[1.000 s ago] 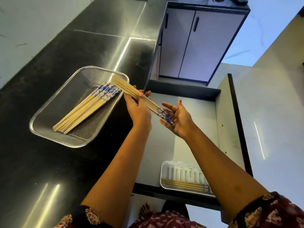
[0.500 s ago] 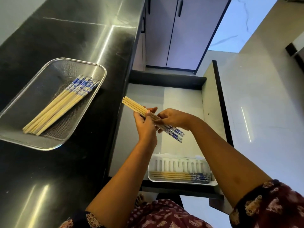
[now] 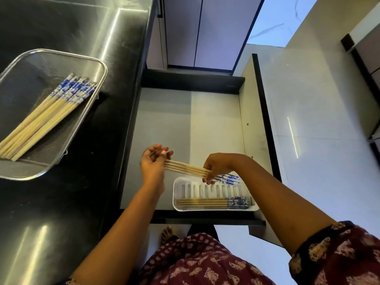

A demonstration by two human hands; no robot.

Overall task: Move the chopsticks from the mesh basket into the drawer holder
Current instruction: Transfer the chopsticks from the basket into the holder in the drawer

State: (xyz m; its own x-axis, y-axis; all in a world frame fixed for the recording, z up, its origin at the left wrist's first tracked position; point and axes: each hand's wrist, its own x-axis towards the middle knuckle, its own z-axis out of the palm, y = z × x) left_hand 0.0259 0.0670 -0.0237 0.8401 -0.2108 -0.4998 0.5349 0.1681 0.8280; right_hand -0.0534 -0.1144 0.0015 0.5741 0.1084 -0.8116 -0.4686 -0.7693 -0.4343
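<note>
Bundle: held chopsticks [image 3: 191,169], about four pale sticks pressed side by side, are hanging nearly level above the open drawer, just over the far edge of the drawer holder. Their blue-and-white patterned ends are pointing right and their plain tips left.
Right hand: right hand [image 3: 218,165] is gripping the bundle from above near the patterned ends, with its fingers curling down round the sticks and its knuckles facing up.
Left hand: left hand [image 3: 153,165] is meeting the plain tips, its bent fingers and thumb closing loosely round the ends of the sticks.
Holder: drawer holder [image 3: 176,192], a white slotted tray, is sitting in the near right corner of the drawer, beneath the right hand.
Already in holder: stored chopsticks [image 3: 205,202] are lying flat along its near side, patterned ends to the right.
Drawer: drawer [image 3: 164,124] is standing pulled out, its pale grey floor showing around the holder.
Basket: mesh basket [image 3: 103,68] is resting on the black countertop [image 3: 72,202] to the left, well apart from both hands.
Left in basket: basket chopsticks [image 3: 47,114] are lying in a diagonal pile, patterned ends toward the far right corner.
Surroundings: cabinet doors [image 3: 205,27] are rising beyond the drawer, pale floor [image 3: 318,140] is spreading to the right, and a patterned maroon sleeve [image 3: 339,254] is covering the right upper arm.
</note>
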